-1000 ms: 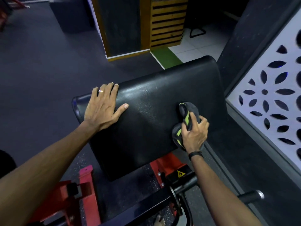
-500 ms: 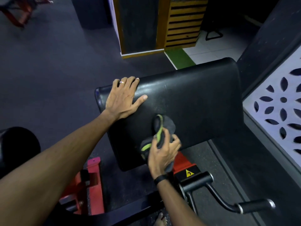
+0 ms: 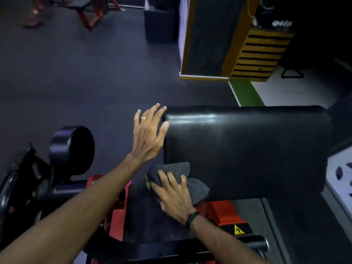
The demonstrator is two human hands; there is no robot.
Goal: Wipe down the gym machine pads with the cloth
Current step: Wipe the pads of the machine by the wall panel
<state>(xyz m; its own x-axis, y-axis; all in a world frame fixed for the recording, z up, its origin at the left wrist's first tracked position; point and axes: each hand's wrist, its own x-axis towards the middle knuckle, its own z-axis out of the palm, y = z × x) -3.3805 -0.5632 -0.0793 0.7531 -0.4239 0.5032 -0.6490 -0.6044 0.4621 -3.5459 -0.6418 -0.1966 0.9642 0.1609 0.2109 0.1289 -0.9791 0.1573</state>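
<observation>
Head view: right hand point(image 3: 174, 199) presses cloth point(image 3: 198, 187) on pad point(image 3: 247, 149) lower-left edge.

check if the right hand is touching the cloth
Touching. The head view shows the right hand lying on the grey cloth, fingers spread over it, pressing it against the near left corner of the black pad.

The big black pad point(image 3: 247, 149) sits on a red frame point(image 3: 224, 212) above the dark floor point(image 3: 85, 82), and on the pad's near left corner lies a grey cloth point(image 3: 171, 170) with the right hand point(image 3: 174, 195) flat on it.
</observation>
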